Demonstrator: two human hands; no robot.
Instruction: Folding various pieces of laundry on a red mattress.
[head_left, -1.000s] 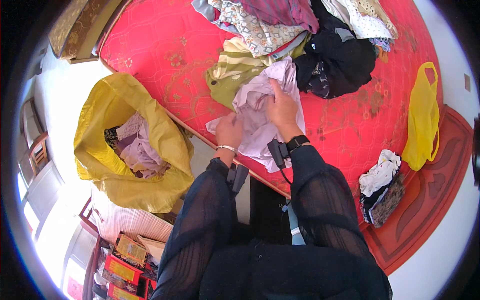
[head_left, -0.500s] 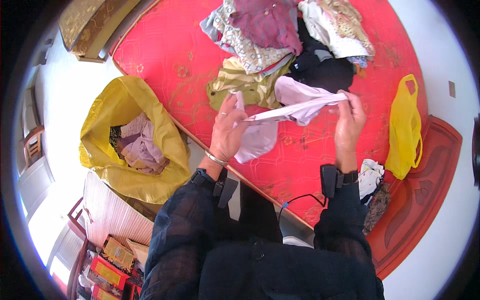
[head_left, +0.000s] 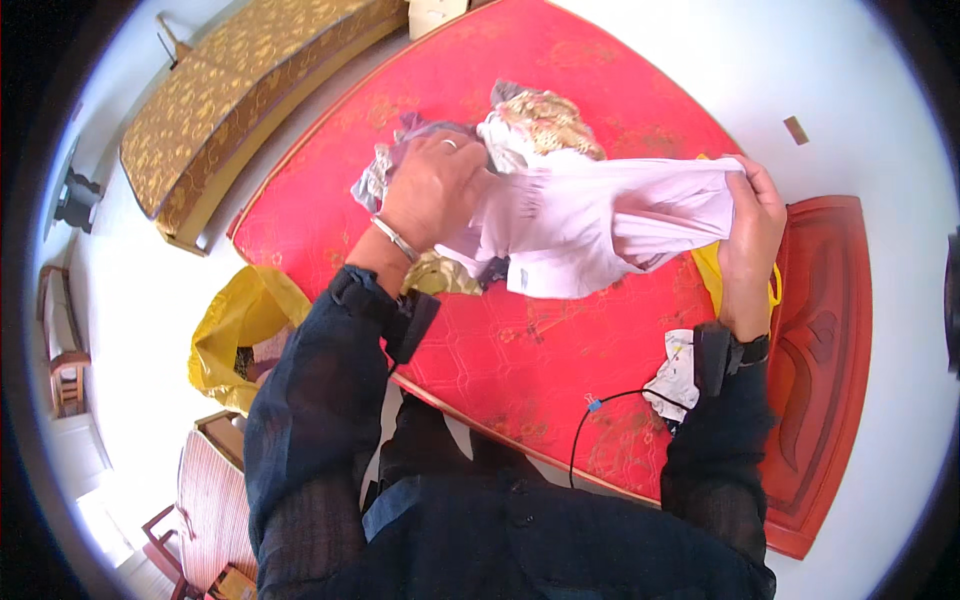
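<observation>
Lilac garment (head_left: 570, 225) is stretched over the red mattress (head_left: 500, 350), unfolded, your left grip (head_left: 435, 190) and right grip (head_left: 752, 228) both clutching it, with other clothes (head_left: 550, 122) just heaped there.

We count one left hand (head_left: 437, 190), one right hand (head_left: 752, 225) and one lilac garment (head_left: 570, 230) across center frame; two yellow bags (head_left: 225, 330) (head_left: 708, 275), at left and right; one red mattress (head_left: 560, 350); one silver bangle (head_left: 395, 238) and one ring (head_left: 449, 142), upper left of center.
</observation>
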